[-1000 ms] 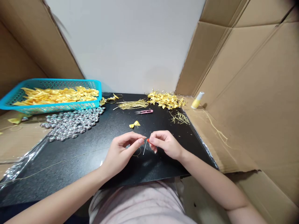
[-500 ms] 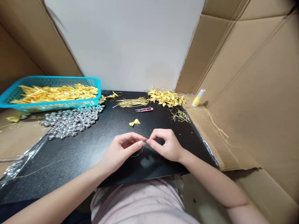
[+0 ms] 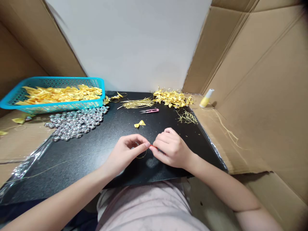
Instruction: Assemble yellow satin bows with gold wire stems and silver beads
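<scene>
My left hand (image 3: 128, 152) pinches a thin thread between thumb and forefinger, close to the front of the black tabletop. The thread (image 3: 79, 158) trails away to the left and a small loop (image 3: 143, 156) of it hangs below the fingers. Almost touching it, my right hand (image 3: 171, 149) has its fingers curled in, with a small red piece (image 3: 152, 146) showing at the pinch; its kind is too small to tell. A single yellow ribbon bow (image 3: 140, 124) lies just beyond both hands. Behind it rest pink-handled thread snips (image 3: 149, 111).
A blue basket (image 3: 101, 102) of yellow ribbon pieces stands back left, behind many silver beads (image 3: 77, 123). Gold ties (image 3: 137, 103), finished-looking bows (image 3: 172, 97) and thread scraps (image 3: 187, 117) lie along the back. A yellow thread spool (image 3: 206, 98) stands right, beside cardboard walls (image 3: 264, 89).
My right hand has rolled over, its fingers curling more tightly with the back of the hand showing. My left hand keeps its pinch. The view has shifted slightly.
</scene>
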### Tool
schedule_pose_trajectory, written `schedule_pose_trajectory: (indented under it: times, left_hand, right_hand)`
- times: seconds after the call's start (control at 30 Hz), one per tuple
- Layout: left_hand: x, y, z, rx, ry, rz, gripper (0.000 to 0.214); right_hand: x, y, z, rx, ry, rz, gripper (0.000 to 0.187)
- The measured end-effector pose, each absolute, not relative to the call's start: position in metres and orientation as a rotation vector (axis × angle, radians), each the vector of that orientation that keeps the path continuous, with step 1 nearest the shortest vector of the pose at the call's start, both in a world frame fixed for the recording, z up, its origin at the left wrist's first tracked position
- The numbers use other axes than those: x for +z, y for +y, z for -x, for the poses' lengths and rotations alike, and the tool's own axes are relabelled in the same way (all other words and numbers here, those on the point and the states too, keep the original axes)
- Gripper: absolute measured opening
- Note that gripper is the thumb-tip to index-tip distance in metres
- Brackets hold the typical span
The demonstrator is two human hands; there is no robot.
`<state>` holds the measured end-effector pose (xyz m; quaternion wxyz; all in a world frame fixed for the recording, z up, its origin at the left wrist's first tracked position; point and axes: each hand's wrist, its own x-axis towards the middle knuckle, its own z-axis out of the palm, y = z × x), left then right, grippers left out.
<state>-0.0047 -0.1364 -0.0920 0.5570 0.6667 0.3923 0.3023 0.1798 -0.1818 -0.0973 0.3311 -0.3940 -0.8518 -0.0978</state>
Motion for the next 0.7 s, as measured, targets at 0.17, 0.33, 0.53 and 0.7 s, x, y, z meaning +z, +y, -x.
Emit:
schedule_pose_trajectory:
  times: [0.17,0.33,0.53,0.7]
  left_hand:
    - [-0.0932,-0.1334,0.0072,0.673,0.905,-1.627,0.025]
    - [-0.0947,-0.1323,0.0088,0.642,0.899,-1.704,0.026]
    - [-0.0946,-0.1319,0.0098,0.629,0.904,-1.793,0.027]
    - [-0.0941,-0.1317,0.0092,0.602,0.884,-1.795,0.026]
  right_hand:
    - [-0.0974,-0.1822,-0.1811,-0.348,-2.244,1.024,0.03]
    - [-0.0979,-0.1823,-0.1815,-0.311,-2.222,1.011,0.028]
    - [-0.1003,-0.1814,-0.1826,-0.175,-2.181,1.029,0.025]
    - [-0.1018,-0.18,-0.182,-0.052,-2.114,1.026,0.022]
